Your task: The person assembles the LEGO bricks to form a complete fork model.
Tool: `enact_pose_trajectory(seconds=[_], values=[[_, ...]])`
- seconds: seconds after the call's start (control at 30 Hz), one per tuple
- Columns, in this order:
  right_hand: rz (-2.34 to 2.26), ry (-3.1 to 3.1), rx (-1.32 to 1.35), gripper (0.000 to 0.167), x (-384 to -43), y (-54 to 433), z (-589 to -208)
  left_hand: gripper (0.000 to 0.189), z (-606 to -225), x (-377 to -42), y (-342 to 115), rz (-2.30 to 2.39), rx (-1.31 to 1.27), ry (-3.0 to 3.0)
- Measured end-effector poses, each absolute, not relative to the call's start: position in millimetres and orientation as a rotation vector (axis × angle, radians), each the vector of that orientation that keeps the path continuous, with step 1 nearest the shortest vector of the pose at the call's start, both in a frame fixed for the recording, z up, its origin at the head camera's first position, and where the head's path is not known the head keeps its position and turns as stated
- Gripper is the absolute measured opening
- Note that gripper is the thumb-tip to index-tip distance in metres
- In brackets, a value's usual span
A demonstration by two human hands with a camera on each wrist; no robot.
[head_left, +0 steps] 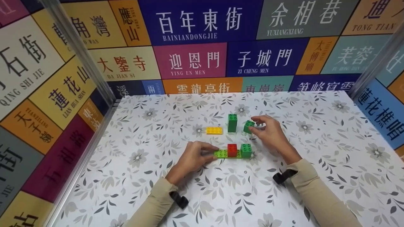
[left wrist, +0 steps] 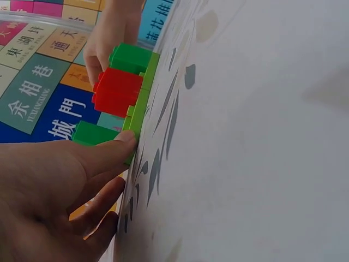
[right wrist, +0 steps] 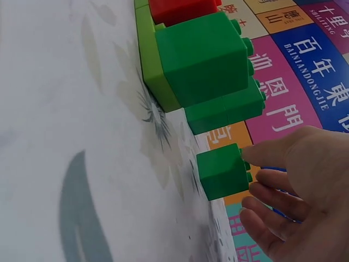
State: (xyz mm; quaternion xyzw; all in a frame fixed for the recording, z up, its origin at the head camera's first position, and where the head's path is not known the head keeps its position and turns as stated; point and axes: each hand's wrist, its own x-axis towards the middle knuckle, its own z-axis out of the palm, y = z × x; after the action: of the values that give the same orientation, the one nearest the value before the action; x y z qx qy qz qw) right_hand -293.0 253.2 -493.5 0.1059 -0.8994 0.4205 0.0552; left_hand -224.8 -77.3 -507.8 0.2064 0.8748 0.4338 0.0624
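Fingers of the left hand (head_left: pixel 194 156) pinch a lime plate (head_left: pixel 222 154); the right hand (head_left: pixel 271 132) touches a green block (head_left: pixel 248 126), grip unclear. Blue panel (head_left: pixel 202 22) reads "BAINIANDONGJIE".

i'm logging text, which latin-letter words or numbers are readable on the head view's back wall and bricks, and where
"BAINIANDONGJIE": top blue panel
"YUXIANGXIANG": grey panel
"TONG TIAN": tan panel
"YING SHAN": top orange panel
"DA JIAN SI": cream panel
"YING EN MEN": pink panel
"ZI CHENG MEN": middle blue panel
Others: cut off, too small or blurred.
Bricks: none readable.
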Motion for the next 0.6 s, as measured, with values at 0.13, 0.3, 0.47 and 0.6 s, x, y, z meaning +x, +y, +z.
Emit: enact_pose_trajectory(seconds=[0.13, 0.3, 0.47, 0.6], values=[[1.275, -2.769, 0.3, 0.047, -292.5, 253.4, -495.2, 0.031, -507.7, -224.9, -77.5, 1.33, 0.616, 2.629], [1.292, -2.791, 0.259, 0.047, -291.9, 252.5, -497.8, 0.031, -508.4, -225.6, -78.4, 1.347, 0.6, 2.609], [1.313, -2.77, 0.259, 0.047, -291.1, 251.6, -496.9, 0.03, -509.4, -226.1, -78.8, 1.361, 0.601, 2.597], [1.293, -2.721, 0.289, 0.045, -289.4, 250.6, -493.0, 0.03, -510.0, -225.8, -78.7, 1.388, 0.606, 2.589]])
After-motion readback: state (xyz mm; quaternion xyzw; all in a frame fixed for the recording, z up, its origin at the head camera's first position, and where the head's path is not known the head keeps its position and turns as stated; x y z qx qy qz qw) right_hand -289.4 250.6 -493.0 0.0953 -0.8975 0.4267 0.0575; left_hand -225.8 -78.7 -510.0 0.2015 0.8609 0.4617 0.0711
